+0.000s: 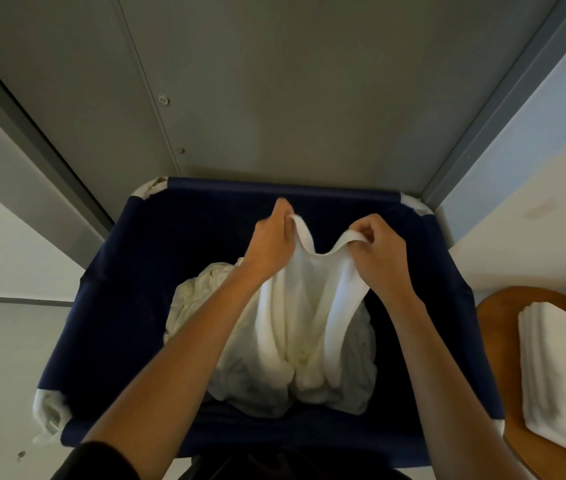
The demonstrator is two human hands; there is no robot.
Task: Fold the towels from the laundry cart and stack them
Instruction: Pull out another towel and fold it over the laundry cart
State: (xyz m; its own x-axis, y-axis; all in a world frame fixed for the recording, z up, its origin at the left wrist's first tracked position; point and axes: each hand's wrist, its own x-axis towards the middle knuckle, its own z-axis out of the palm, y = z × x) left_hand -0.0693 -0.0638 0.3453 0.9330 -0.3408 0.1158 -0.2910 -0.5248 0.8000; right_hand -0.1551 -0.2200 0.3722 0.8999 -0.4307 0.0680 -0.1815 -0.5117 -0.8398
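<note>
A white towel (304, 306) hangs from both my hands above the dark blue laundry cart (111, 306). My left hand (272, 237) pinches its top edge on the left, and my right hand (380, 251) grips the same edge on the right, so the hem sags between them. The towel's lower part still lies bunched in the cart. More crumpled white linen (194, 299) fills the cart's bottom beneath it. A stack of folded white towels (565, 379) rests on the wooden table at the right edge.
The round wooden table (496, 327) stands directly right of the cart. A grey metal door or panel (274, 98) rises behind the cart, with a grey frame (496, 126) on its right. White walls flank both sides. My dark clothing shows at the bottom.
</note>
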